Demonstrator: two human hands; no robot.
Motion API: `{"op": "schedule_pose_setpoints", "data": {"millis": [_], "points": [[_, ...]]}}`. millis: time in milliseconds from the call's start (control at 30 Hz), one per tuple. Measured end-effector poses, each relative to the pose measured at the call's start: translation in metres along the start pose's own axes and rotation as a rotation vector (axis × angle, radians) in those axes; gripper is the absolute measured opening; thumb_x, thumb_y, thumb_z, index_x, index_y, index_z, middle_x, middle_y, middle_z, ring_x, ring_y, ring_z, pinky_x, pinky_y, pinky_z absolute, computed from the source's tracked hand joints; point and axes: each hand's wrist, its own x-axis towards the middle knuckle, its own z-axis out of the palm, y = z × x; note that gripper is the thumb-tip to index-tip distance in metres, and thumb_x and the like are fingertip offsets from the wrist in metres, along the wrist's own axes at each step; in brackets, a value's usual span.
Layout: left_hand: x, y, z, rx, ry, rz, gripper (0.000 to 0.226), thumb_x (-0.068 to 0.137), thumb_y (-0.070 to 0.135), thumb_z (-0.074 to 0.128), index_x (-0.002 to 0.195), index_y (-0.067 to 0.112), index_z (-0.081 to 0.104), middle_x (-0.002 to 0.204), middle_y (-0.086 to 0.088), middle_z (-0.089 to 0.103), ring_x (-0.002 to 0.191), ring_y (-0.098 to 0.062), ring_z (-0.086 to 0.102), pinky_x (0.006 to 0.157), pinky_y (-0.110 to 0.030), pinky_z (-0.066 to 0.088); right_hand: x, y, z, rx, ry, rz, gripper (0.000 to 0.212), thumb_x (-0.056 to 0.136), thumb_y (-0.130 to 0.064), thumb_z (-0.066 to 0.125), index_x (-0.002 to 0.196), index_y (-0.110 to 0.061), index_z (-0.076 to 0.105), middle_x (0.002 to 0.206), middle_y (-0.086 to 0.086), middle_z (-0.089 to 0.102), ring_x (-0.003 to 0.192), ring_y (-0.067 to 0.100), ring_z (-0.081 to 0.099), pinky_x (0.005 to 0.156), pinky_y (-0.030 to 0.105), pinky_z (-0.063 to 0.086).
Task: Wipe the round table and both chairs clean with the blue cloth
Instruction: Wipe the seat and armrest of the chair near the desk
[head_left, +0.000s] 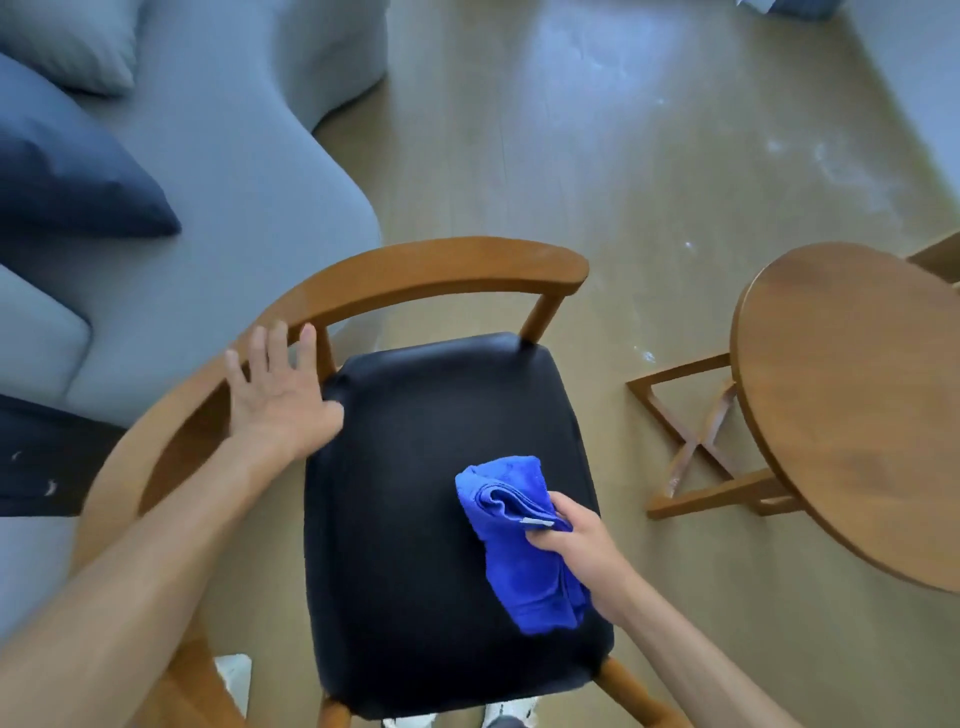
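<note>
The blue cloth (519, 540) is a bright royal-blue terry cloth, bunched and folded into soft ridges, with a small white tag showing at its edge beside the thumb; any print on that tag is too small to read, and no other writing or brand mark shows. It lies on the right half of the chair's black seat (415, 467), nearer the front edge than the back. The right hand (582, 545) grips it from the right side, fingers and thumb curled round the gathered folds.

The seat is a dark, smooth, slightly shiny cushion with rounded corners. It sits in a chair (426, 270) of warm brown wood whose curved rail sweeps round the back and down the left side. The left hand (280, 389) lies flat on that rail at the seat's back-left corner, fingers straight and spread, holding nothing.

To the right, well apart from the chair, stands the round table (852, 415), the same brown wood, its top bare with visible grain, on a crossed base. A grey sofa (208, 156) with a dark blue cushion (67, 182) fills the left. The floor (623, 156) is pale wood with whitish smudges.
</note>
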Motion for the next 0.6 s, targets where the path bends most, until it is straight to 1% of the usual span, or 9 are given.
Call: {"op": "schedule_pose_setpoints", "data": {"millis": [67, 133, 167, 200, 267, 367, 467, 533, 600], "points": [[-0.035, 0.023, -0.008, -0.149, -0.118, 0.113, 0.07, 0.086, 0.035, 0.055, 0.149, 0.018, 0.027, 0.153, -0.009, 0.03, 0.143, -0.028, 0.025, 0.116, -0.046, 0.022, -0.024, -0.016, -0.002, 0.146, 0.018, 0.014, 0.03, 0.087, 0.005, 0.056, 0.102, -0.017, 0.069, 0.104, 0.008, 0.073, 0.097, 0.027, 0.068, 0.088, 0.039, 0.052], [-0.066, 0.05, -0.021, -0.407, -0.361, 0.172, 0.048, 0.087, 0.035, 0.058, 0.133, 0.022, 0.051, 0.135, 0.001, 0.053, 0.121, -0.017, 0.05, 0.1, -0.033, 0.041, -0.049, -0.032, -0.005, 0.304, 0.036, 0.008, 0.026, 0.088, 0.003, 0.057, 0.106, -0.012, 0.068, 0.108, 0.015, 0.071, 0.095, 0.03, 0.068, 0.087, 0.04, 0.052], [-0.081, 0.064, -0.029, -0.54, -0.497, 0.166, 0.033, 0.089, 0.036, 0.059, 0.12, 0.025, 0.06, 0.124, 0.007, 0.061, 0.108, -0.01, 0.055, 0.091, -0.028, 0.044, -0.063, -0.042, -0.006, 0.376, 0.043, -0.008, 0.024, 0.089, 0.0, 0.058, 0.109, -0.01, 0.067, 0.109, 0.017, 0.07, 0.095, 0.03, 0.068, 0.087, 0.04, 0.052], [-0.096, 0.078, -0.039, -0.674, -0.623, 0.136, 0.02, 0.09, 0.038, 0.058, 0.105, 0.027, 0.066, 0.114, 0.01, 0.066, 0.097, -0.005, 0.058, 0.088, -0.026, 0.045, -0.077, -0.05, -0.006, 0.431, 0.052, -0.029, 0.022, 0.091, -0.004, 0.059, 0.111, -0.009, 0.066, 0.11, 0.017, 0.07, 0.097, 0.029, 0.068, 0.088, 0.04, 0.052], [-0.125, 0.101, -0.064, -0.913, -0.766, 0.113, 0.023, 0.091, 0.047, 0.056, 0.094, 0.029, 0.07, 0.098, 0.01, 0.074, 0.093, -0.007, 0.064, 0.093, -0.032, 0.047, -0.107, -0.065, -0.006, 0.508, 0.078, -0.084, 0.026, 0.091, -0.017, 0.063, 0.115, -0.008, 0.064, 0.112, 0.015, 0.07, 0.103, 0.03, 0.067, 0.096, 0.043, 0.051], [-0.157, 0.125, -0.097, -1.089, -0.711, 0.185, 0.054, 0.074, 0.066, 0.066, 0.1, 0.019, 0.07, 0.094, 0.007, 0.076, 0.095, -0.015, 0.07, 0.095, -0.04, 0.051, -0.148, -0.08, -0.014, 0.588, 0.124, -0.161, 0.039, 0.086, -0.029, 0.066, 0.119, -0.008, 0.061, 0.115, 0.015, 0.069, 0.109, 0.033, 0.064, 0.102, 0.05, 0.046], [-0.18, 0.148, -0.124, -1.172, -0.647, 0.267, 0.081, 0.056, 0.075, 0.072, 0.101, 0.008, 0.066, 0.097, -0.002, 0.075, 0.095, -0.022, 0.071, 0.095, -0.047, 0.052, -0.186, -0.09, -0.032, 0.627, 0.165, -0.219, 0.027, 0.095, -0.02, 0.056, 0.121, -0.01, 0.06, 0.115, 0.011, 0.069, 0.109, 0.029, 0.065, 0.099, 0.042, 0.05], [-0.195, 0.166, -0.142, -1.198, -0.617, 0.331, 0.086, 0.049, 0.073, 0.075, 0.102, 0.006, 0.064, 0.098, -0.007, 0.074, 0.096, -0.03, 0.069, 0.095, -0.053, 0.05, -0.21, -0.094, -0.047, 0.628, 0.189, -0.269, 0.025, 0.099, -0.014, 0.049, 0.121, -0.01, 0.06, 0.114, 0.009, 0.07, 0.108, 0.026, 0.065, 0.096, 0.038, 0.051], [-0.217, 0.189, -0.168, -1.215, -0.591, 0.396, 0.075, 0.053, 0.063, 0.079, 0.103, 0.009, 0.063, 0.098, -0.009, 0.073, 0.098, -0.033, 0.068, 0.095, -0.056, 0.05, -0.234, -0.098, -0.068, 0.576, 0.212, -0.3, 0.025, 0.1, -0.01, 0.046, 0.122, -0.008, 0.059, 0.114, 0.009, 0.07, 0.106, 0.023, 0.066, 0.093, 0.036, 0.053]]}}
